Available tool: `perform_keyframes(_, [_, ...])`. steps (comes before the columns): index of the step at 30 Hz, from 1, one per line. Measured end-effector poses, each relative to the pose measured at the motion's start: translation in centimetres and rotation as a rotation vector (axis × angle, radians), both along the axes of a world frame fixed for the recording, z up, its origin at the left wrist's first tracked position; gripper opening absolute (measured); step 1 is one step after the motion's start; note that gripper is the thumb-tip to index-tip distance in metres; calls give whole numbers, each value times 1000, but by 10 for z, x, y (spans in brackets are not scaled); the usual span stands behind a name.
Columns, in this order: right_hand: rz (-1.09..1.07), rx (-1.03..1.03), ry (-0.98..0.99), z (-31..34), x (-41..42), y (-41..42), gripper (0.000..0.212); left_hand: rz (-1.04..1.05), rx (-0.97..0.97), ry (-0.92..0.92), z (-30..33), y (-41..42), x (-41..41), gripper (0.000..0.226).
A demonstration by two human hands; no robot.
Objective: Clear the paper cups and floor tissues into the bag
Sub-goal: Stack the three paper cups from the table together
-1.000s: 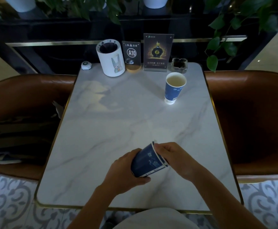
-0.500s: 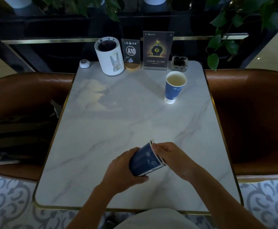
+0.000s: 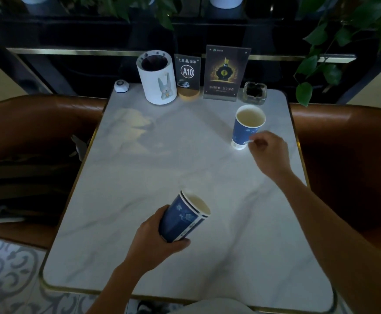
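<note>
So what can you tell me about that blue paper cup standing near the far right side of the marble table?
The blue paper cup stands upright on the white marble table, near its far right edge, just in front of a glass ashtray. It has a pale rim, a white band at its base and faint light printing on the wall. Its open mouth shows a pale inside; whether liquid is in it I cannot tell. The right hand reaches its lower side, fingertips at or nearly touching it.

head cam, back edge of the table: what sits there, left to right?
Call button → white rabbit-print holder → A10 table sign → acrylic ad stand → glass ashtray. The standing paper cup is nearer, in front of the ashtray, with the right hand reaching for it.
</note>
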State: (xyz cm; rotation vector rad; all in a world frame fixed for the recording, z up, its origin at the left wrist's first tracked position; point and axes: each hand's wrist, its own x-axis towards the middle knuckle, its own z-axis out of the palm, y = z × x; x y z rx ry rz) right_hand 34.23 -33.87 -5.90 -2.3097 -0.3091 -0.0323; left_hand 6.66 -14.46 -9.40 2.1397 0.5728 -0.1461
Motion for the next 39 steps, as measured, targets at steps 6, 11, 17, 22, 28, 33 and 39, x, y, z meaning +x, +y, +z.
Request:
perform_keyframes(6, [267, -603, -316, -7, 84, 0, 29, 43, -40, 27, 2, 4, -3, 74])
perform_keyframes(11, [459, -927, -349, -11, 111, -10, 15, 67, -47, 34, 2, 8, -6, 79])
perform_keyframes(17, [349, -604, -147, -2, 94, -9, 21, 64, -40, 35, 2, 10, -10, 79])
perform_keyframes(22, [334, -365, -80, 12, 74, -10, 8, 46, -34, 36, 2, 8, -14, 79])
perform_keyframes(28, [310, -322, -80, 32, 44, -12, 10, 16, -23, 38, 4, 2, -18, 79])
perform_keyframes(33, [332, -267, -55, 43, 12, -18, 18, -5, 2, 41, 2, 0, -24, 80])
perform_keyframes(39, [369, -225, -48, 53, -14, -25, 14, -29, 18, 30, 4, -6, -28, 74])
